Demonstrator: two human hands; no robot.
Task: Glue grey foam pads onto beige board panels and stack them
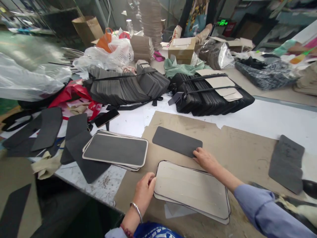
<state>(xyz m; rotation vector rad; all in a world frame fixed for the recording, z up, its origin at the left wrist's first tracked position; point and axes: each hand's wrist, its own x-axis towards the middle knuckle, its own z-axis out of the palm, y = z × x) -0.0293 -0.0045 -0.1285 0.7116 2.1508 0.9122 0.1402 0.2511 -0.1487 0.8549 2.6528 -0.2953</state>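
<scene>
Grey panel (176,141) beyond beige board stack (190,188) is corner-pinched by right hand (206,160); left hand (143,190) curls at stack's left edge, grip unclear.

co-worker (196,19) beyond the table's (100,181) far edge was cropped overhead, lower beige boards (223,220) near the front edge were mostly hidden, markings (288,152) on the rightmost gray panel (286,165) were illegible

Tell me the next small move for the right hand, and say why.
Probably lift the loose dark panel and bring it over the top beige panel. The right hand already touches its corner, the left hand is at the beige panel's edge, and another dark panel lies framed by a pale border on its left.
</scene>
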